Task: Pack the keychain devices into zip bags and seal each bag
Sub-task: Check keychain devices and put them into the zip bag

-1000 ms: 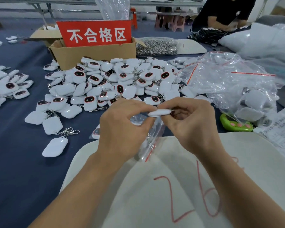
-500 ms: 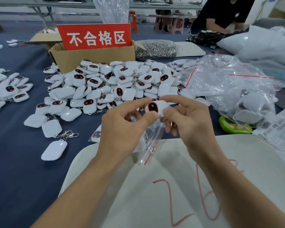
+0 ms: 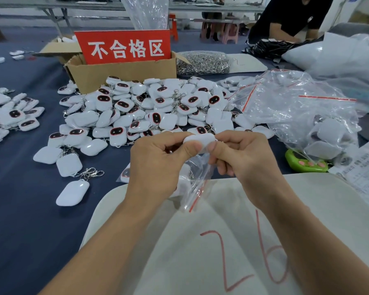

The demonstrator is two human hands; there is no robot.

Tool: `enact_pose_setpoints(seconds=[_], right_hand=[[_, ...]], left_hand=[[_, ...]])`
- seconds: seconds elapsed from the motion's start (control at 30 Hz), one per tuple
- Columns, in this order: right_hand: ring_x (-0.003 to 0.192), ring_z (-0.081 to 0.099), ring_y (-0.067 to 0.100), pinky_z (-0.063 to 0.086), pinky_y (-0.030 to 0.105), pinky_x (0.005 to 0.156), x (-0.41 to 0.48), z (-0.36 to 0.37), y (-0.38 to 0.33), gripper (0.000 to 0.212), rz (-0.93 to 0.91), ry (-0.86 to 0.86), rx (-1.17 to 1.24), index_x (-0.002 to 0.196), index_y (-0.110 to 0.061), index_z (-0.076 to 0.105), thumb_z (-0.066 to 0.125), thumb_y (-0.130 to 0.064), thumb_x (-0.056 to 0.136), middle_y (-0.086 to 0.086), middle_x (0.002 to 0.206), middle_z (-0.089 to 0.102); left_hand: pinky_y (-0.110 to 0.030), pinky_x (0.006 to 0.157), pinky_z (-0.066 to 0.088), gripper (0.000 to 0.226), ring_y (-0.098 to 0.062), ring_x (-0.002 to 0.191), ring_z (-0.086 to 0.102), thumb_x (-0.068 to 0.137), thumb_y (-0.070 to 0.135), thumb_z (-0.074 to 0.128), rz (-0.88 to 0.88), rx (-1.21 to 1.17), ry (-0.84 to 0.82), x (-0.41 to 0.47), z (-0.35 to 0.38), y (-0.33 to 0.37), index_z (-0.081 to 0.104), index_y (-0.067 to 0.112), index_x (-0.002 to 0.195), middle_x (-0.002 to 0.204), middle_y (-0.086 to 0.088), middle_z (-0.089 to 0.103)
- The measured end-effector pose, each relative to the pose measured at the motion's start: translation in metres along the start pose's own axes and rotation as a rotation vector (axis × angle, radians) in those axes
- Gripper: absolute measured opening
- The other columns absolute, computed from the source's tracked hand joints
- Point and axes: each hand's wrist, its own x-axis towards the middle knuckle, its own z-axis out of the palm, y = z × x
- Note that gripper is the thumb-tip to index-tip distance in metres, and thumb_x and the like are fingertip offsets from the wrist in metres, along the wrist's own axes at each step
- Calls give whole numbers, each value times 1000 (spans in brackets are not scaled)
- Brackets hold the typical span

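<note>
Left hand [image 3: 156, 165] and right hand [image 3: 245, 158] both pinch one device [image 3: 198, 140] between thumb and forefinger above the limp bag [image 3: 197, 182]; risk: bag mouth sags shut, device misses and falls.

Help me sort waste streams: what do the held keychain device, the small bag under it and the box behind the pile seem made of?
The keychain device: probably hard plastic, white and glossy; smooth moulded shell with soft highlights. The zip bag: thin clear plastic film, see-through and crinkled, with a red strip. The box: brown cardboard, matte, apparently corrugated at its wavy cut edge.
</note>
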Motion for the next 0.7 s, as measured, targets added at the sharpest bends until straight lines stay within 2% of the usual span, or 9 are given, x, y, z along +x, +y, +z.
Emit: enact_pose_setpoints(seconds=[0.1, 0.17, 0.23, 0.3, 0.37, 0.43, 0.53, 0.6, 0.7], right_hand=[[47, 45, 15, 38, 19, 48, 0, -3, -1, 12, -46, 32, -68, 78, -11, 78, 75, -9, 89, 13, 60, 64], [49, 46, 16, 38, 25, 51, 3, -10, 0, 19, -62, 118, -154, 70, -14, 75, 74, -9, 88, 12, 59, 65], [52, 44, 20, 36, 31, 54, 7, -18, 0, 24, -33, 194, -180, 63, -13, 72, 73, -8, 87, 9, 57, 63], [51, 43, 17, 35, 24, 51, 9, -23, -1, 26, -1, 219, -143, 56, -16, 68, 73, -13, 81, 9, 55, 60], [48, 42, 13, 34, 17, 47, 8, -24, -4, 21, 33, 174, -107, 53, -16, 66, 69, -19, 74, 10, 55, 58], [49, 41, 14, 33, 17, 47, 6, -26, -5, 19, 73, 103, -79, 53, -14, 64, 68, -21, 70, 10, 56, 57], [51, 42, 13, 33, 16, 49, 6, -29, -4, 17, 75, 17, -86, 55, -13, 63, 69, -20, 70, 11, 59, 54], [52, 42, 10, 33, 16, 51, 4, -23, -2, 15, 4, -9, -135, 59, -11, 67, 71, -18, 71, 5, 57, 55], [59, 55, 9, 44, 22, 58, 0, -7, 3, 10, -131, 24, -193, 68, -11, 77, 78, -16, 76, -1, 61, 69]], left_hand=[[-8, 61, 44, 26, 5, 63, 60, 79, 32, 86, -19, 101, 51, -4, 1, 1, 74, 55, 78, 74, 24, 72], [-9, 59, 42, 11, 2, 61, 57, 70, 51, 83, -61, 250, 82, -6, 3, 4, 72, 49, 70, 69, 24, 68], [-13, 52, 35, 27, 3, 61, 56, 62, 71, 69, -91, 462, 23, -8, 4, 4, 70, 44, 68, 62, 25, 62], [-21, 52, 26, 38, 2, 60, 55, 59, 77, 59, -25, 755, -87, -12, 5, 4, 66, 40, 68, 57, 21, 59], [-21, 53, 22, 39, 3, 54, 49, 62, 71, 56, 37, 923, -170, -12, 3, 3, 63, 33, 62, 50, 15, 54], [-20, 54, 26, 29, 4, 54, 49, 65, 59, 54, 14, 906, -185, -10, 0, 1, 63, 31, 60, 52, 16, 55], [-23, 54, 38, 25, -2, 62, 56, 70, 50, 55, -100, 661, -40, -10, 2, -1, 65, 29, 62, 61, 23, 61], [-28, 54, 43, 24, -6, 59, 54, 77, 42, 61, -144, 473, 26, -13, 7, -2, 66, 24, 62, 58, 15, 61], [-27, 58, 43, 27, -10, 60, 54, 88, 33, 64, -58, 413, 43, -15, 8, -2, 63, 22, 63, 58, 12, 59]])
